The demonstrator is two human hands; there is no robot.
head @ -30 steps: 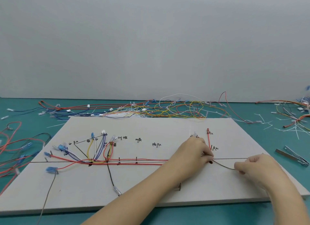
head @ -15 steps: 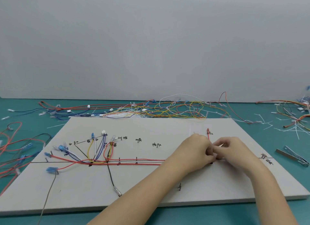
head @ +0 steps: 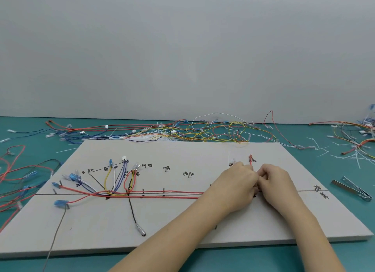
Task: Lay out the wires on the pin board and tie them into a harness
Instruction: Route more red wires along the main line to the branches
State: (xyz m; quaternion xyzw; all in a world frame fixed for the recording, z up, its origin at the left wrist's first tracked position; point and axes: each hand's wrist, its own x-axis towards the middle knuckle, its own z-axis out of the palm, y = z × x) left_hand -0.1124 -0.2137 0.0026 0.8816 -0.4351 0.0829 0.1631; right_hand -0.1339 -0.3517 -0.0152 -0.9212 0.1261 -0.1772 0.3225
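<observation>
Both my hands, left [head: 236, 185] and right [head: 275, 182], meet fingers curled just below the red terminal [head: 250, 157] on the board [head: 182, 227], apparently pinching thin limp wire, contact hidden; I'd grip near pins.

Desk [head: 345, 257], teal top
Carries: pin board [head: 182, 227]; loose wires [head: 203, 129] behind; cut ties [head: 343, 156] and metal tool [head: 353, 187] right.

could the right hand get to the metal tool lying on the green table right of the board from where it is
Probably yes. The right hand is busy at the board's centre line with the left hand, but only bare pin board and table lie between it and the metal tool.
</observation>
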